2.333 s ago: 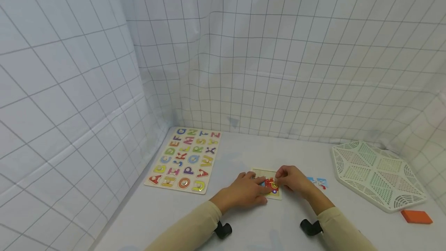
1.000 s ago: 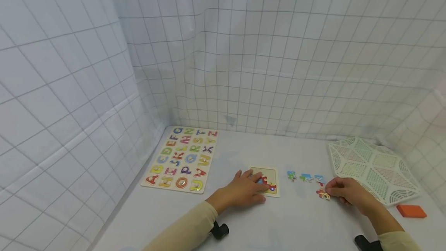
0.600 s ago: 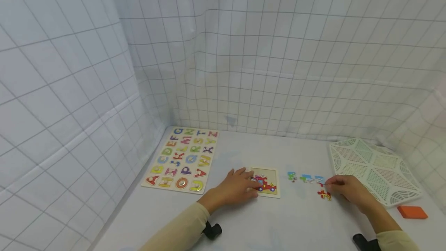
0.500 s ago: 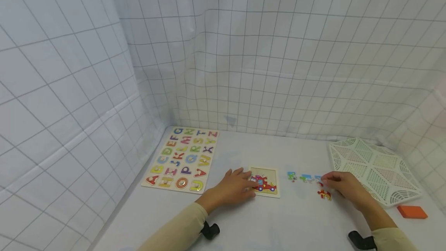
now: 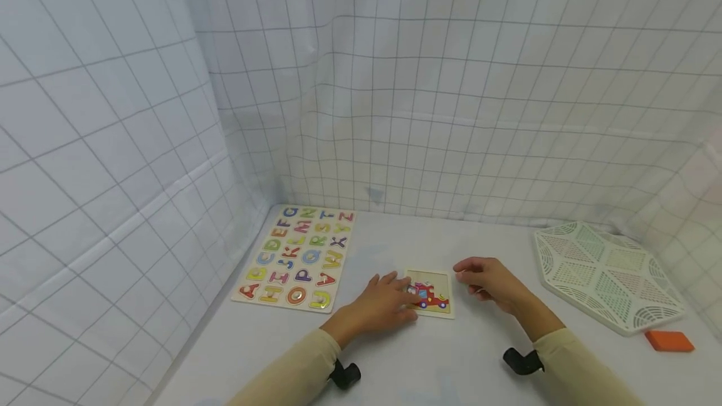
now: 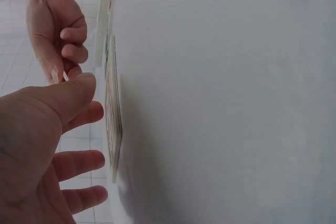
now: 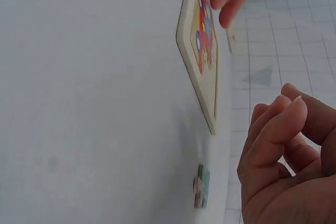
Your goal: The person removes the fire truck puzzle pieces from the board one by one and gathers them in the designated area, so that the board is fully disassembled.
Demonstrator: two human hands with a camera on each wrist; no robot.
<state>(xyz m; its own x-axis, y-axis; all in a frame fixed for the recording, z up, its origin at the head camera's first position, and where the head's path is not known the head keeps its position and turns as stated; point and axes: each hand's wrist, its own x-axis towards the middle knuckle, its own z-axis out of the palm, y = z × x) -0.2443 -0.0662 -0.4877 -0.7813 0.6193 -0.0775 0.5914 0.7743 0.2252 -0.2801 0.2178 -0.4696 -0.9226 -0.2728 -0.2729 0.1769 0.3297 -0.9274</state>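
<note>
A small square wooden jigsaw board [image 5: 442, 315] lies on the table with a red vehicle picture partly filled in. My left hand [image 5: 380, 306] rests over its left side, fingers spread and nearly straight. Just off the board's right edge, my right hand [image 5: 491, 282] hovers with thumb and fingers drawn together. In the left wrist view a thin pale sliver shows between the right hand's [image 6: 58, 38] fingertips, like the edge of a puzzle piece, mostly hidden. A loose green and blue puzzle piece [image 7: 201, 187] lies on the table below the right hand in the right wrist view.
A wooden alphabet board [image 5: 299, 259] lies at the left. A white hexagonal perforated panel [image 5: 609, 277] lies at the right, with an orange block [image 5: 669, 341] by its near corner. A gridded white curtain [image 5: 429, 111] encloses the back and sides.
My right hand went from the board to the loose pieces at the right, reached the blue and red one, then came back beside the board. The left hand slid slightly left, uncovering more picture.
</note>
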